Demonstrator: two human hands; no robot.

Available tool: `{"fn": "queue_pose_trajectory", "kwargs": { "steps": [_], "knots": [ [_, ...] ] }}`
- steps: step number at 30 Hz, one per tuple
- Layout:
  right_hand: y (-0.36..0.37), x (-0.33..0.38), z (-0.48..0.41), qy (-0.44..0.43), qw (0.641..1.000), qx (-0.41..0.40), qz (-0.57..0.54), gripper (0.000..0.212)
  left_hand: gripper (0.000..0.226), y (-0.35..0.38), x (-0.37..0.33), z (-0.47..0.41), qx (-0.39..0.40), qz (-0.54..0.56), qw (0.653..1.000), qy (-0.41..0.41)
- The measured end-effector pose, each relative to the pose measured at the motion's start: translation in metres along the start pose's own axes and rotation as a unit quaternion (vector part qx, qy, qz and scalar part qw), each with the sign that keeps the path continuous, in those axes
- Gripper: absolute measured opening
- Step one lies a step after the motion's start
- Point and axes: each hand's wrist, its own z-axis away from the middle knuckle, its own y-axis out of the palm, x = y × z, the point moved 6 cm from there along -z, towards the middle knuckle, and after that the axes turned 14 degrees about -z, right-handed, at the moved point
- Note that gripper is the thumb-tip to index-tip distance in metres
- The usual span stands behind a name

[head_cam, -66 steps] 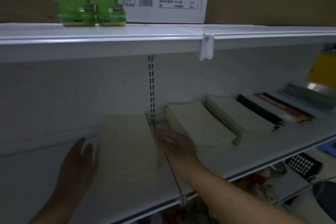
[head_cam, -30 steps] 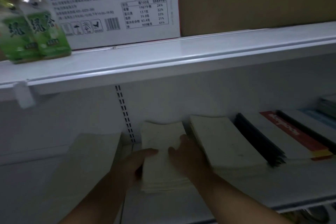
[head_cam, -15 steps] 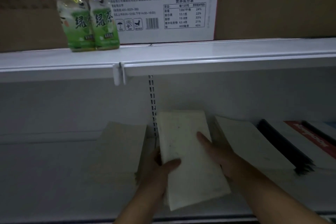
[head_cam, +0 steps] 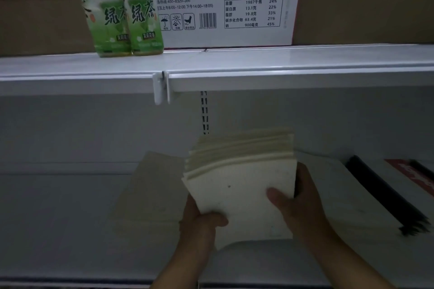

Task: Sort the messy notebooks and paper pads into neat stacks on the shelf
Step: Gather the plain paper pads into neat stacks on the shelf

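A thick stack of cream paper pads (head_cam: 237,180) is tilted up off the white shelf (head_cam: 58,218), its far edges fanned toward me. My left hand (head_cam: 199,225) grips its lower left corner, thumb on top. My right hand (head_cam: 298,206) holds the right side, thumb on the cover and fingers behind. Another cream pad stack (head_cam: 152,190) lies flat to the left. A third cream stack (head_cam: 347,199) lies to the right, and beside it black-spined notebooks (head_cam: 385,195) with a red-marked cover (head_cam: 413,173).
The upper shelf (head_cam: 258,63) hangs low over the pads, with a white price-tag clip (head_cam: 160,88) on its front edge. Two green tea bottles (head_cam: 122,9) and a printed carton (head_cam: 234,2) stand on it. A slotted upright (head_cam: 204,112) runs down the back wall.
Both hands moved from the left stack to the middle stack, gripped it and tilted it up off the shelf; its edges now fan toward me.
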Motion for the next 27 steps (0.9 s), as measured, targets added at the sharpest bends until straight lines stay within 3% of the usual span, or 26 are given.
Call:
{"fn": "queue_pose_trajectory", "kwargs": {
  "steps": [4, 7, 8, 10, 12, 14, 15, 16, 18, 20, 23, 27],
  "knots": [
    [-0.014, -0.02, 0.021, 0.006, 0.996, -0.091, -0.006, 0.042, 0.123, 0.001, 0.013, -0.001, -0.033, -0.031, 0.999, 0.014],
    [-0.015, -0.022, 0.021, 0.014, 0.997, -0.07, -0.033, 0.036, 0.119, 0.001, 0.014, -0.007, -0.001, -0.044, 0.999, 0.025],
    [-0.015, -0.023, 0.019, 0.028, 0.997, -0.053, -0.045, 0.043, 0.113, 0.001, 0.012, -0.009, 0.015, -0.041, 0.999, 0.021],
    [-0.014, -0.026, 0.014, 0.053, 0.996, -0.033, -0.059, 0.078, 0.105, 0.005, 0.002, -0.012, 0.048, -0.025, 0.998, 0.018],
    [-0.012, -0.029, 0.012, 0.066, 0.992, -0.044, -0.096, 0.088, 0.103, 0.008, -0.006, -0.013, 0.046, 0.002, 0.998, 0.031],
    [-0.005, -0.027, 0.012, 0.067, 0.989, -0.063, -0.118, 0.062, 0.099, 0.007, -0.006, -0.014, -0.002, -0.012, 0.999, 0.042],
    [-0.003, -0.023, 0.013, 0.05, 0.992, -0.07, -0.097, 0.04, 0.095, 0.005, -0.006, -0.014, -0.039, -0.048, 0.997, 0.047],
    [-0.002, -0.02, 0.014, 0.034, 0.994, -0.08, -0.063, 0.034, 0.093, 0.002, -0.006, -0.013, -0.08, -0.096, 0.991, 0.04],
    [-0.006, -0.024, 0.013, 0.029, 0.996, -0.083, -0.027, 0.039, 0.108, -0.002, -0.007, -0.008, -0.135, -0.196, 0.971, 0.01],
    [-0.007, -0.028, 0.013, 0.029, 0.997, -0.071, 0.001, 0.041, 0.115, -0.001, -0.009, -0.006, -0.154, -0.205, 0.964, 0.068],
    [-0.01, -0.031, 0.016, 0.014, 0.996, -0.048, 0.07, 0.048, 0.086, 0.001, -0.001, -0.007, -0.156, -0.212, 0.95, 0.17],
    [-0.006, -0.029, 0.013, 0.019, 0.989, -0.031, 0.141, 0.043, 0.052, 0.001, -0.008, -0.016, -0.09, -0.195, 0.956, 0.202]
  ]
}}
